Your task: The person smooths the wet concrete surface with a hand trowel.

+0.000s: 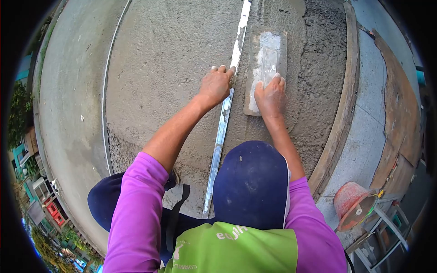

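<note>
Wet grey concrete lies under both hands. My left hand rests on a long, narrow metal strip smeared with cement, its fingers bent over the strip. To the right of it, my right hand grips a rectangular float that lies flat on the concrete. The float's face is coated with pale cement, and its handle is partly hidden by the fingers. Fingertips of both hands are whitish with cement.
A wooden form board borders the concrete on the right. Beyond it are a red bucket, a metal frame and brown sheets. A thin metal edge runs along the left. My bent knees are below.
</note>
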The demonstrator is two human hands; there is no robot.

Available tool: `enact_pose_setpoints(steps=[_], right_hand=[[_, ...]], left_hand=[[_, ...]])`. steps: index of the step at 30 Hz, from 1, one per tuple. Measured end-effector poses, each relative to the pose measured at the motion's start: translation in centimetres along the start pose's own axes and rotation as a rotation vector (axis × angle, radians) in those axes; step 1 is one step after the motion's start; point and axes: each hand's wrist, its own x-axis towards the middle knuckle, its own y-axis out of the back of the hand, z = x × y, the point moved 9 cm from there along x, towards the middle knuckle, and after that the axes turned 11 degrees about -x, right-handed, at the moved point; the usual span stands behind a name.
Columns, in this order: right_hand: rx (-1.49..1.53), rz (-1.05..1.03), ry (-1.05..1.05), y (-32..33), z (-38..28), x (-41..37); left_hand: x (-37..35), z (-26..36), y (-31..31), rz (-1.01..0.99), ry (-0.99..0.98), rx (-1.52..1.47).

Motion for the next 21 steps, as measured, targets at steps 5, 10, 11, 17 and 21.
enact_pose_setpoints(steps=[5,10,11,17,21], right_hand=[[0.010,-0.049,-0.002,-1.4,-2.0,0.5],[0.017,-0.006,-0.016,-2.3,-2.5,2.5],[0.012,-0.010,-0.028,-2.4,-2.5,3.3],[-0.072,0.047,-0.086,-1.9,-0.3,8.5],[-0.095,0.060,-0.144,0.0,1.9,8.8]], left_hand=[[0.8,-0.7,-0.9,-0.020,0.010,0.047],[0.5,-0.8,-1.9,-0.030,0.021,0.049],[0.4,-0.9,-2.0,-0.018,0.024,0.046],[0.3,-0.9,-1.3,-0.012,0.030,0.037],[0.2,-1.5,-1.1,0.002,0.015,0.059]])
